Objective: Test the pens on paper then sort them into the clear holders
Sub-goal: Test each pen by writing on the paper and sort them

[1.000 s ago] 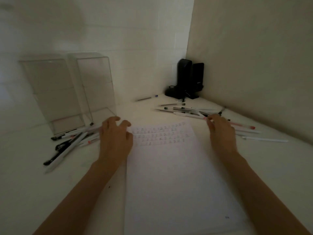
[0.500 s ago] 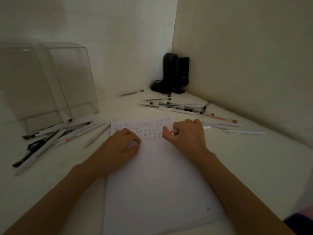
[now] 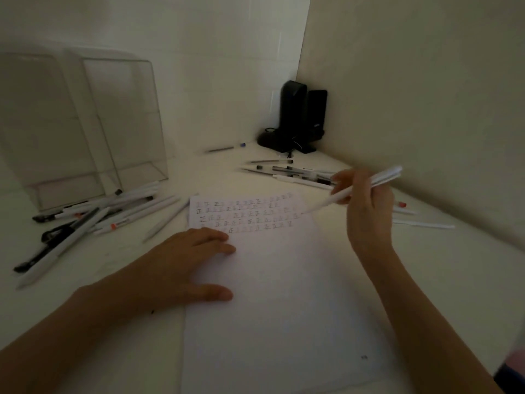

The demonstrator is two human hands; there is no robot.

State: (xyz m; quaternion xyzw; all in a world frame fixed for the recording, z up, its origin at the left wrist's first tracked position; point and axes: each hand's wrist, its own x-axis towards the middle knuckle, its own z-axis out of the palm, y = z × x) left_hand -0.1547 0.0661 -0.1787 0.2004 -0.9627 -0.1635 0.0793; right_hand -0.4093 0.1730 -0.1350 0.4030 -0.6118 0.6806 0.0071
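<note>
The left hand [image 3: 184, 260] lies flat on the paper [image 3: 278, 308], fingers straight and spread, gripping nothing; I judge it is there to stop the sheet sliding under the stroke. The right hand [image 3: 366, 211] hangs over the paper's upper right corner, fingers curled round a white pen [image 3: 324, 203]; the pen slants down with its tip just above the sheet's right edge, level with the rows of marks [image 3: 244, 214], and its far end is blurred, so whether a cap sits on it I cannot tell. The marks fill only the paper's top, which leaves room below them for more tests. A heap of pens [image 3: 93, 220] lies left of the paper, another bunch [image 3: 295, 174] beyond its top right corner, and one lone pen [image 3: 224, 149] well beyond its top edge; the split suggests one heap is tested and one is waiting, though which is which I cannot say. The holders [image 3: 122, 118] stand beyond the paper's top left corner, both apparently empty; sorting, by my reading, is not yet begun. A black device [image 3: 301, 118] stands far beyond the paper, in the corner.
</note>
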